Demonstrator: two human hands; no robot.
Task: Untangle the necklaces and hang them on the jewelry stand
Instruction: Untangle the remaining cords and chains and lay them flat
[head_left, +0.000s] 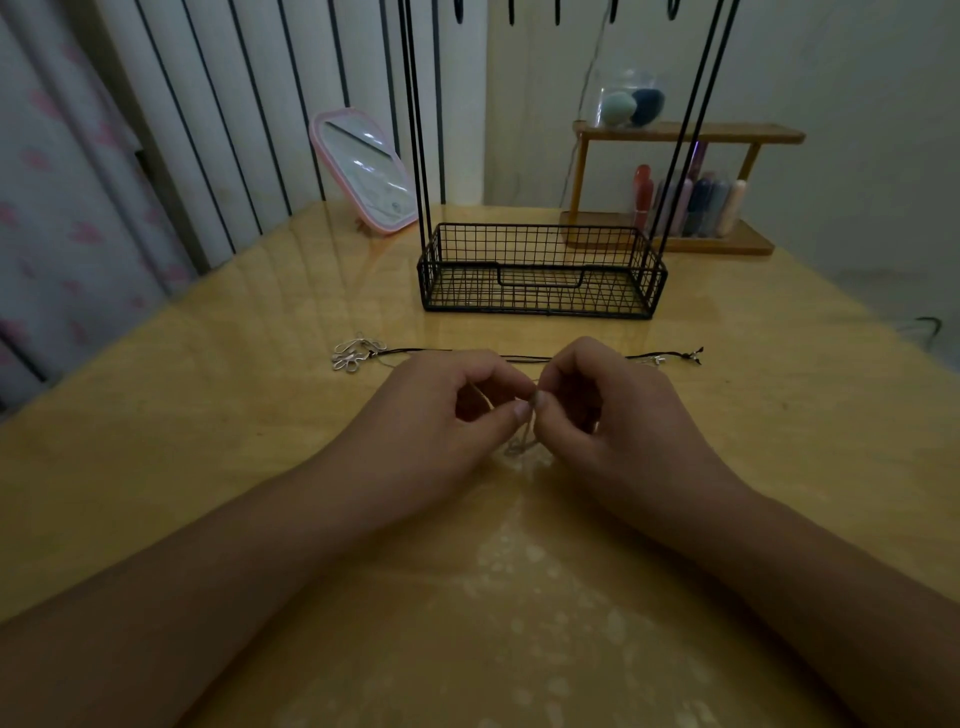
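Left hand (457, 410): fingers curled, thin silver chain (524, 439) pinched at the fingertips.
Right hand (597, 410): same chain pinched, right against the left hand (close grip judged to give slack for picking a knot apart).
Chain: pale, fine, small loops hanging onto the table (208, 415).
Black cord necklace (524, 357): laid out straight behind the hands, silver pendant cluster (356, 353) at its left end.
Jewelry stand (540, 270): beyond the cord, nothing seen hung on it.

A glossy yellow wooden table (208, 415) carries a black wire jewelry stand (540, 270), a pink-framed mirror (363, 171) and a wooden shelf rack (670, 228) at its far side. A black cord necklace (524, 357) lies stretched across it, ending in what appears to be a silver pendant (356, 353).
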